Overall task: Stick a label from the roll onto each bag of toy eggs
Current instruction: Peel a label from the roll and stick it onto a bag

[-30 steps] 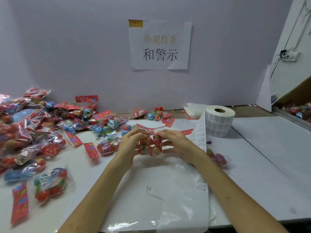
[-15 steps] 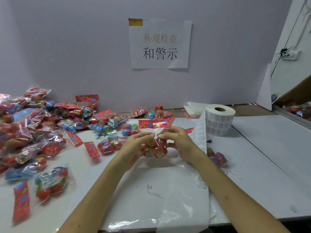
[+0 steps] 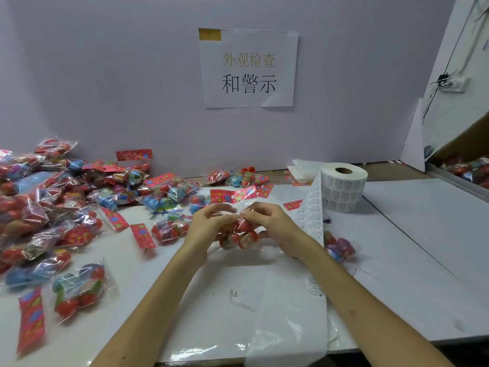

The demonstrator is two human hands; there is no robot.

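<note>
A clear bag of toy eggs (image 3: 238,235) with a red flowered header card hangs between my hands just above the white table (image 3: 397,247), card end pointing away from me. My left hand (image 3: 209,223) grips its left side and my right hand (image 3: 270,223) pinches the film on the right; the fingertips almost meet at the top middle. The label roll (image 3: 341,186) stands upright at the back right. Its strip of labels (image 3: 312,215) trails down past my right wrist to the table's front edge.
A big heap of egg bags (image 3: 53,207) fills the left side of the table, with several more along the back wall (image 3: 235,178). One bag (image 3: 340,247) lies under the strip beside my right forearm. A glossy plastic sheet (image 3: 238,300) covers the table in front of me.
The bag's header card has swung up and flattened out, pointing away from me. Both hands have drawn closer together on top of the bag and lifted a little.
</note>
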